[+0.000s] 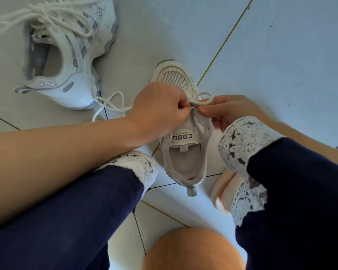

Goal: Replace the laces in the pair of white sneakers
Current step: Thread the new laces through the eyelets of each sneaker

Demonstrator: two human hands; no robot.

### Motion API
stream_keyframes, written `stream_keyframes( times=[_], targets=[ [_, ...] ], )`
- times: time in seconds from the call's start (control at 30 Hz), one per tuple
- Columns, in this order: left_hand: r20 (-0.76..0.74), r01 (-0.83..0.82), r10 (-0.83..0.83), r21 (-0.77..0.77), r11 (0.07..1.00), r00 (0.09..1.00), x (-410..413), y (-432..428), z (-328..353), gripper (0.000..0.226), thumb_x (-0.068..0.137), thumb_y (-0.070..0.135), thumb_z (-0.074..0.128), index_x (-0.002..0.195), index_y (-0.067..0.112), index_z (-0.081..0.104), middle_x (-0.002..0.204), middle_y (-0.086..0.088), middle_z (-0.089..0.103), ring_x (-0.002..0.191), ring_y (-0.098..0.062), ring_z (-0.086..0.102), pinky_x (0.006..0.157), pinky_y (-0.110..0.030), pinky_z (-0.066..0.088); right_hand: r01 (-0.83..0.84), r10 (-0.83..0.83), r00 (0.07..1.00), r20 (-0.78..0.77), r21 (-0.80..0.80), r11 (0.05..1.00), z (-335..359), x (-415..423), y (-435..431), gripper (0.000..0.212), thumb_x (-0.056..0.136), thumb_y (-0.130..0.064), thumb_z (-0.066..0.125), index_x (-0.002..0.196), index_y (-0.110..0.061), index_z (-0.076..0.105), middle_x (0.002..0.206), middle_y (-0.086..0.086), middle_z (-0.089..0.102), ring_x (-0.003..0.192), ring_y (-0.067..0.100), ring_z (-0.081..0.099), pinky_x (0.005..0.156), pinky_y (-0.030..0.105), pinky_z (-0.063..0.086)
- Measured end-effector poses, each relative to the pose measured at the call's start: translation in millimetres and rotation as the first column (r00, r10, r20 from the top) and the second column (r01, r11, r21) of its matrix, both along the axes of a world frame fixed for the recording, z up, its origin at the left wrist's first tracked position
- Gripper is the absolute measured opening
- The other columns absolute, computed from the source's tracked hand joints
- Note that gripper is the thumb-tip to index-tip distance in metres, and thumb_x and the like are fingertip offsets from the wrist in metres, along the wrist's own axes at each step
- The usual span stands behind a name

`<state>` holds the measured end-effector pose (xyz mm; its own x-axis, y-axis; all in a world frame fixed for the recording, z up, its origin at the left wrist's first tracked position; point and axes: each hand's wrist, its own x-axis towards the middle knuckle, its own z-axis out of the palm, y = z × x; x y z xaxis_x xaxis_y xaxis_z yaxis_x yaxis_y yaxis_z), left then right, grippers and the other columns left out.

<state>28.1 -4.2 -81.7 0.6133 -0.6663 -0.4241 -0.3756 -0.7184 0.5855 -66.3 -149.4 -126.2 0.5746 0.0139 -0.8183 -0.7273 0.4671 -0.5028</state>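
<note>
Two white sneakers lie on the pale tiled floor (281,55). The near sneaker (185,162) stands upright between the person's lower legs, with its toe pointing away and its opening facing up. A printed label (181,136) shows on its tongue.

Both hands work above the forward part of the tongue. The left hand (158,106) has its fingers curled and pinches the lace (200,102) between thumb and forefinger. The right hand (230,112) faces it, with thumb and forefinger pressed together on the same lace. The two pinch points are just beside each other. A small loop of the lace rises above the fingertips. The remaining length trails left across the floor, ending near the heel of the far sneaker (70,55).

The far sneaker sits well apart at upper left, tilted onto its side. Its own laces (47,14) are threaded and spread loosely over the upper.

The person wears dark blue trousers (86,211) with white lacework cuffs. A peach-coloured slipper (222,190) shows on the right foot.
</note>
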Motion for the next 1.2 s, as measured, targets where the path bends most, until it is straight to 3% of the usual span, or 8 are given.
stream_keyframes(
  times=[0.07, 0.2, 0.4, 0.53, 0.73, 0.93, 1.07, 1.2],
  targets=[
    [-0.016, -0.011, 0.011, -0.007, 1.000, 1.000, -1, -2, 2, 0.012, 0.079, 0.020, 0.062, 0.077, 0.016, 0.073, 0.072, -0.004, 0.068, 0.074, -0.023, 0.062, 0.069, -0.040, 0.050, -0.009, 0.010, 1.000, 0.014, -0.023, 1.000, 0, 0, 0, 0.031, 0.052, -0.021, 0.078, 0.082, -0.012, 0.077, 0.067, 0.006, 0.071, 0.055, 0.011, 0.063, 0.050, 0.018, 0.050],
    [-0.025, 0.009, -0.008, 0.041, 0.999, 1.000, 3, -6, 3, 0.012, 0.077, 0.021, 0.062, 0.075, 0.019, 0.073, 0.074, -0.004, 0.069, 0.076, -0.022, 0.062, 0.071, -0.037, 0.050, -0.033, 0.033, 0.999, 0.008, -0.054, 0.998, -1, 0, 0, 0.046, 0.043, -0.030, 0.083, 0.086, -0.014, 0.076, 0.082, 0.011, 0.072, 0.071, 0.019, 0.065, 0.066, 0.027, 0.055],
    [-0.069, -0.007, 0.014, 0.102, 0.995, 0.998, 11, -10, 0, 0.009, 0.073, 0.022, 0.065, 0.071, 0.020, 0.074, 0.072, -0.002, 0.069, 0.076, -0.017, 0.062, 0.071, -0.029, 0.047, -0.053, 0.054, 0.999, -0.002, -0.108, 0.993, 0, 2, -1, 0.035, 0.045, -0.027, 0.083, 0.077, -0.014, 0.076, 0.063, 0.004, 0.068, 0.050, 0.011, 0.060, 0.048, 0.017, 0.047],
    [-0.107, -0.047, 0.056, 0.087, 0.995, 0.993, 12, -8, -2, 0.011, 0.072, 0.024, 0.068, 0.069, 0.017, 0.074, 0.068, -0.002, 0.068, 0.072, -0.015, 0.062, 0.066, -0.025, 0.045, -0.021, 0.019, 0.998, 0.056, 0.035, 0.999, 2, 3, -5, 0.008, 0.064, -0.014, 0.074, 0.072, -0.013, 0.077, 0.071, 0.005, 0.072, 0.064, 0.013, 0.068, 0.060, 0.020, 0.053],
    [-0.095, -0.020, 0.019, -0.006, 1.000, 0.995, 7, -1, 2, 0.008, 0.074, 0.025, 0.070, 0.075, 0.018, 0.074, 0.071, 0.000, 0.070, 0.073, -0.015, 0.063, 0.073, -0.034, 0.047, -0.161, 0.174, 0.982, 0.070, -0.170, 0.972, 1, 8, -1, 0.020, 0.058, -0.018, 0.079, 0.077, -0.016, 0.074, 0.081, 0.010, 0.073, 0.072, 0.017, 0.069, 0.063, 0.021, 0.053],
    [-0.094, -0.069, 0.061, -0.080, 0.994, 0.994, 6, 3, 0, 0.018, 0.074, 0.018, 0.070, 0.078, 0.025, 0.054, 0.066, 0.013, 0.058, 0.068, -0.007, 0.056, 0.066, -0.018, 0.042, -0.192, 0.200, 0.978, 0.064, -0.115, 0.975, 2, 11, -1, 0.020, 0.061, -0.009, 0.075, 0.081, -0.012, 0.073, 0.079, 0.011, 0.068, 0.074, 0.020, 0.063, 0.075, 0.032, 0.056],
    [-0.109, -0.031, 0.017, -0.130, 0.991, 0.994, -3, 13, 0, 0.017, 0.075, 0.015, 0.070, 0.090, 0.019, 0.062, 0.080, 0.010, 0.060, 0.075, -0.003, 0.053, 0.068, -0.008, 0.039, 0.025, -0.024, 0.999, 0.025, -0.040, 0.999, 5, 9, 9, 0.019, 0.079, 0.003, 0.062, 0.069, -0.012, 0.069, 0.061, 0.004, 0.066, 0.055, 0.015, 0.061, 0.051, 0.020, 0.049],
    [0.033, 0.055, -0.051, -0.134, 0.989, 0.998, -5, 20, 0, 0.036, 0.069, 0.015, 0.075, 0.102, 0.011, 0.061, 0.101, 0.004, 0.047, 0.096, -0.009, 0.042, 0.080, -0.005, 0.025, 0.282, -0.286, 0.956, -0.066, -0.055, 0.958, 16, 8, 12, 0.025, 0.087, 0.005, 0.051, 0.069, -0.011, 0.056, 0.064, 0.006, 0.068, 0.059, 0.019, 0.066, 0.049, 0.024, 0.051]
  ],
)
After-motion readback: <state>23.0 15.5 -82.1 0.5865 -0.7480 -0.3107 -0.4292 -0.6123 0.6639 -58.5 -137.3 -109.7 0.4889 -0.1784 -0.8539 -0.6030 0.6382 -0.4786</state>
